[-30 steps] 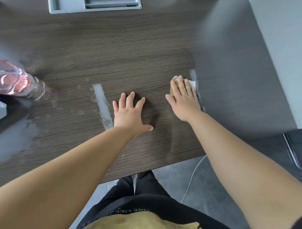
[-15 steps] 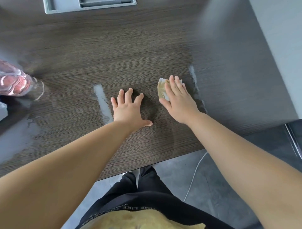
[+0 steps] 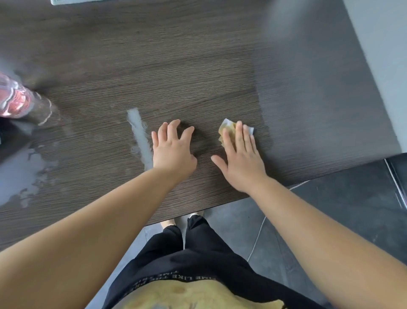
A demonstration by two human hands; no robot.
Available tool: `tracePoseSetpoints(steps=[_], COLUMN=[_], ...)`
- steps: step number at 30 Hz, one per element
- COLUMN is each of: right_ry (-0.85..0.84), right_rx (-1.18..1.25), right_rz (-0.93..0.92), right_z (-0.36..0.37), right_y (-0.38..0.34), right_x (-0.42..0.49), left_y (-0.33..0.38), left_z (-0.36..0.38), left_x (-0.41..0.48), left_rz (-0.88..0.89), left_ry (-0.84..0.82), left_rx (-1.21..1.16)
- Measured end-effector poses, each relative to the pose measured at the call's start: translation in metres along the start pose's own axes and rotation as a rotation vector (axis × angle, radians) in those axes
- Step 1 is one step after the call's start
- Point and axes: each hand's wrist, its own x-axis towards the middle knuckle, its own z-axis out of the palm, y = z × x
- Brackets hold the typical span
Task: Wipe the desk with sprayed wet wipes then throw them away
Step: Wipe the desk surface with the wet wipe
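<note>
Desk [image 3: 198,66]: dark wood-grain top, finely ribbed, matt where dry. Wet streak [image 3: 141,136] and puddle [image 3: 17,174] towards its left edge: pale glossy film. Wet wipe [image 3: 228,130]: crumpled soft sheet, white, stained yellow. Bottle [image 3: 15,101]: clear glossy plastic. Floor [image 3: 330,209]: smooth dark tiles, faint sheen.

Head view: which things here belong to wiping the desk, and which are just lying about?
For the job: desk, wet wipe pressed flat under the right hand, wet streak beside the left hand.
Lying about: pink bottle at far left, use unclear; grey tray at the top edge; cable on the floor.
</note>
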Motion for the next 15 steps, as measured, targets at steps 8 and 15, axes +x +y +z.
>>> tracePoseSetpoints(steps=[8,15], right_ry=[0.051,0.074], right_rx=[0.038,-0.041], right_rz=[0.077,-0.113], right_z=[0.002,0.031], right_y=[0.066,0.034], right_x=[0.004,-0.045], left_y=[0.008,0.007], left_z=[0.016,0.027], left_x=[-0.020,-0.050], left_rz=[0.002,0.065], left_ry=[0.050,0.001], left_rx=[0.006,0.076])
